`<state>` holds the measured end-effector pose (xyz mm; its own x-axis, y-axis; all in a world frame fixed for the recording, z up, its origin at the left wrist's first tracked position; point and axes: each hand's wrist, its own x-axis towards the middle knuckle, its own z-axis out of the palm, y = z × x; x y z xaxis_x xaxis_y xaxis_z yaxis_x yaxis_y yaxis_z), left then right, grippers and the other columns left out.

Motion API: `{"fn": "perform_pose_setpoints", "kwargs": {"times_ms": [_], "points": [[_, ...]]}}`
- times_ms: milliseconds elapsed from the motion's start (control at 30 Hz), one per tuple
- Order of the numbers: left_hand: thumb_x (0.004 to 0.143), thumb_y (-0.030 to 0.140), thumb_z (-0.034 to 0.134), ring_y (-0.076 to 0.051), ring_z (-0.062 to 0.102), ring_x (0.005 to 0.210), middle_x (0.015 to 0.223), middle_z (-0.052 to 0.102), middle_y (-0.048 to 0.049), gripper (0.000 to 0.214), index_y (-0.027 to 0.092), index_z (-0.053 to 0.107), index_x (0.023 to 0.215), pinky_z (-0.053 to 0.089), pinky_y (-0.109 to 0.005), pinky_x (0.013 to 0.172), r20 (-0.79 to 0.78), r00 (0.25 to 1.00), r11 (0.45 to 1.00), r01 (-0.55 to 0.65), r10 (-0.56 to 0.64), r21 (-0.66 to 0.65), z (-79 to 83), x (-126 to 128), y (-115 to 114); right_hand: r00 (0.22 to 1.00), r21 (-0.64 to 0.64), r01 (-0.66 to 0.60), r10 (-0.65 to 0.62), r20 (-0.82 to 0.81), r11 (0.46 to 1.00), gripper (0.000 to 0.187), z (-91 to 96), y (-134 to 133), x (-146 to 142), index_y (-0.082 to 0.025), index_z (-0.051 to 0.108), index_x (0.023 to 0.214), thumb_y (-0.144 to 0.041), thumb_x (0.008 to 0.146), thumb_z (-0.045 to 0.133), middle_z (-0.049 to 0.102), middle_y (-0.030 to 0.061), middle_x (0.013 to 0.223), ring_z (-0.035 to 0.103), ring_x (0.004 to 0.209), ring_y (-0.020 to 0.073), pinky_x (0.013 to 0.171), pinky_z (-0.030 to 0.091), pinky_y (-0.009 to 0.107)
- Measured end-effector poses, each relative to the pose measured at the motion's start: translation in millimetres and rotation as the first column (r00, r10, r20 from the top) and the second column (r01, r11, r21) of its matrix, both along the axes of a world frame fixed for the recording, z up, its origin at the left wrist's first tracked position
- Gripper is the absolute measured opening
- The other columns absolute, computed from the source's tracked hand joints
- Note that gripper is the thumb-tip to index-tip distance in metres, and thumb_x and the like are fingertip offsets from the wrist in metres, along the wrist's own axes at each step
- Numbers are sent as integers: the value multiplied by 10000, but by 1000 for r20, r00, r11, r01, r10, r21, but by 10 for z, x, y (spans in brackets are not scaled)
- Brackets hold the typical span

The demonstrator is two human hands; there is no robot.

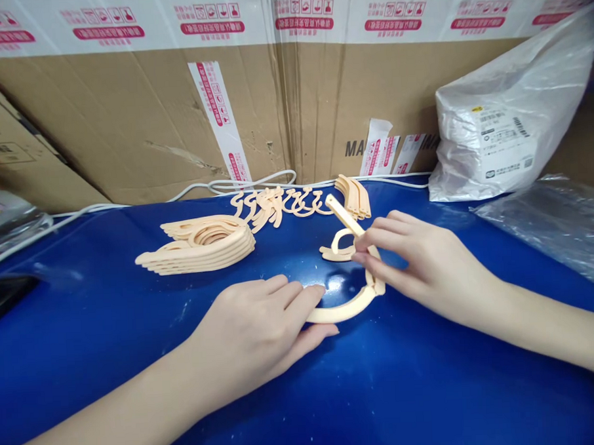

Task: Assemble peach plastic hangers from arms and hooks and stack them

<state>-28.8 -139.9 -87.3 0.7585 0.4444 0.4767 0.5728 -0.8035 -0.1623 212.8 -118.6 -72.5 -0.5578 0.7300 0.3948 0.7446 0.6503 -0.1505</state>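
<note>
My left hand is closed round one end of a beige curved hanger arm. That arm meets another beige arm at a joint, forming a folding clothes hanger. My right hand pinches this second arm, which slants up and away to the left, between thumb and fingers. Just behind it shows a beige hook-shaped curve; whether it belongs to the held hanger, I cannot tell. To the left lies a neat stack of folded hangers.
Loose hooks and small curved parts lie along the back of the blue table, beside a bundle of curved arms. A white cable runs before cardboard boxes. Plastic bags stand at right. A dark object sits at left.
</note>
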Motion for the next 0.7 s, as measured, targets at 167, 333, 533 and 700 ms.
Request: {"fn": "perform_pose_setpoints", "kwargs": {"times_ms": [167, 333, 533, 700], "points": [[971, 285, 467, -195, 601, 655, 694, 636, -21, 259, 132, 663, 896, 480, -308, 513, -38, 999, 1000, -1, 0, -3, 26, 15, 40, 986, 59, 30, -39, 161, 998, 151, 47, 138, 118, -192, 591, 917, -204, 933, 441, 597, 45, 882, 536, 812, 193, 656, 419, 298], [979, 258, 446, -209, 587, 789, 837, 639, -41, 242, 144, 657, 1000, 485, -310, 584, -86, 996, 999, 23, -27, -43, 66, 106, 79, 961, 100, 23, -50, 271, 995, 174, 141, 155, 208, -203, 612, 955, -190, 933, 440, 579, 50, 881, 544, 788, 192, 612, 396, 282], [974, 311, 462, -212, 572, 926, 1028, 641, -55, 245, 194, 663, 1052, 492, -310, 690, -87, 992, 977, 68, -86, -200, 99, 298, 193, 907, 190, 60, -132, 399, 980, 136, 188, 149, 302, -190, 634, 871, -108, 870, 526, 563, 44, 791, 514, 716, 193, 562, 347, 282], [963, 558, 366, -248, 327, 1385, 1504, 392, -90, 593, 180, 414, 1418, 312, -427, 1115, -94, 990, 894, 52, -104, -446, 106, 452, 331, 844, 181, 148, -220, 488, 972, 178, 215, 140, 365, -187, 643, 828, -28, 790, 571, 587, 41, 783, 520, 696, 193, 554, 338, 287]]}}
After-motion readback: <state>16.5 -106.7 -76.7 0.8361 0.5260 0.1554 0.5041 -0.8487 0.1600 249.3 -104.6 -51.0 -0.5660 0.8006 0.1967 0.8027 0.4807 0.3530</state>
